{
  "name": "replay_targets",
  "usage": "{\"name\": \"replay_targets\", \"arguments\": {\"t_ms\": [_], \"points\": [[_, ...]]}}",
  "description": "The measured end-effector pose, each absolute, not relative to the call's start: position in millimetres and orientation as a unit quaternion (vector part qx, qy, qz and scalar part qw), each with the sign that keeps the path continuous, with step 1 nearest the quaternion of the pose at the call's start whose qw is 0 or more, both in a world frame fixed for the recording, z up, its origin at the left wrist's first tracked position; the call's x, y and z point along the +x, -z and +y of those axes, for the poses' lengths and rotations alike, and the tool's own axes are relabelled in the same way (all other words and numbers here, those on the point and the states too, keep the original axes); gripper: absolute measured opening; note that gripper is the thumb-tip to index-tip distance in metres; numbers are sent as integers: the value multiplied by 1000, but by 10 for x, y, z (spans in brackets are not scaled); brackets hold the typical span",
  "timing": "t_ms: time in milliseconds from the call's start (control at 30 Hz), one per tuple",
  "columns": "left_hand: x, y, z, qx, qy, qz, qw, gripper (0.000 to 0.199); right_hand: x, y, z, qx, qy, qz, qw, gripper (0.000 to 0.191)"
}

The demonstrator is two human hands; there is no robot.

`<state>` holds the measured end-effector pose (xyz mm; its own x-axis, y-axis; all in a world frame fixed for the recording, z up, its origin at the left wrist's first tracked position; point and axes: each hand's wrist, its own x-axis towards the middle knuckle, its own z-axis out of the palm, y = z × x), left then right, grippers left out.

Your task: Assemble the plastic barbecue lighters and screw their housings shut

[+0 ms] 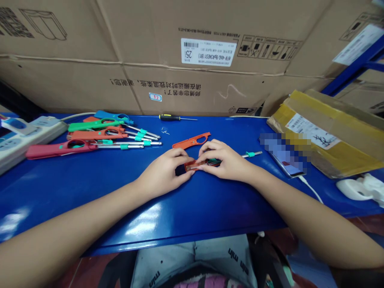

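Both of my hands are closed on an opened orange long-neck lighter, just above the blue table. My left hand pinches its handle end, fingers on top and thumb below. At the middle of the lighter, my right hand grips with bent fingertips, where small inner parts and a green piece show. Past the right hand sticks out the metal tube with a teal ring. Right behind my hands lies a loose orange casing half with a trigger-guard loop. My fingers hide much of the inside.
Several long-neck lighters lie in a pile at the left, beside a white power strip. A screwdriver and several small screws lie at the back. A phone on a cable and a taped box are at right.
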<state>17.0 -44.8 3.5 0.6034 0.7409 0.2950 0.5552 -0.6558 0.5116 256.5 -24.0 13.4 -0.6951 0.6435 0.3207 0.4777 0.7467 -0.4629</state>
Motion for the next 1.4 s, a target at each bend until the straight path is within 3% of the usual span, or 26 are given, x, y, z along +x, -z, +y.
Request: {"name": "replay_targets", "arguments": {"t_ms": [733,933,1167,1400], "points": [[197,-74,-450,860,-263,373,227,29,2514,-118,-254,-344,-243,-867,267,3],[183,-53,-402,856,-247,392,229,27,2733,-346,-169,-362,-271,-848,275,14],[159,-97,-373,842,-242,414,246,25,2941,-436,-102,-420,-320,-842,108,26],[187,-50,-423,847,-268,395,235,26,2913,-397,-95,-410,-345,-837,111,23]]}}
